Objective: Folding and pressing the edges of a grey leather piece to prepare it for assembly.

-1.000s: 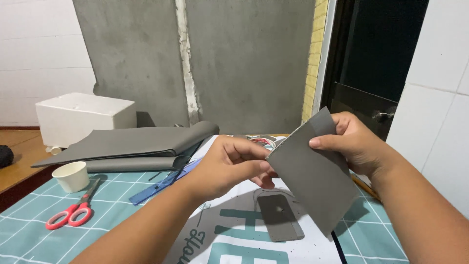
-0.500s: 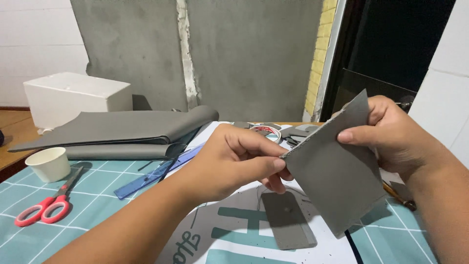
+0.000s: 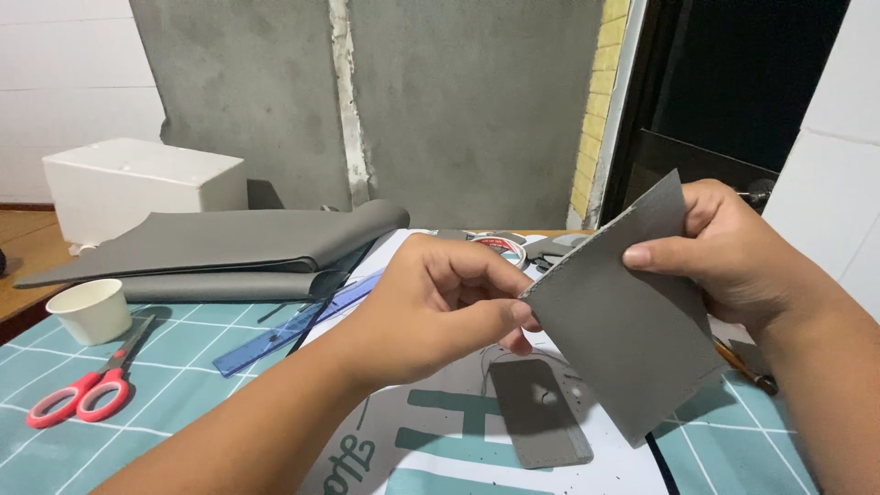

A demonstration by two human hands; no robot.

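A flat grey leather piece (image 3: 628,321) with stitching holes along its edge is held up above the table. My right hand (image 3: 729,252) pinches its upper right corner with thumb on the front. My left hand (image 3: 440,302) pinches the piece's left edge between thumb and fingers. Below them a smaller grey leather piece (image 3: 536,412) with holes lies on a white printed sheet (image 3: 431,458).
A roll of grey leather (image 3: 229,243) lies at the back left beside a white box (image 3: 137,183). A paper cup (image 3: 92,310), red-handled scissors (image 3: 87,385) and a blue ruler (image 3: 293,323) rest on the teal cutting mat (image 3: 183,403). A tape roll (image 3: 500,246) sits behind my hands.
Both hands and the grey piece have risen and shifted right in view. My left hand has moved in from just beside the piece and now grips its left edge.
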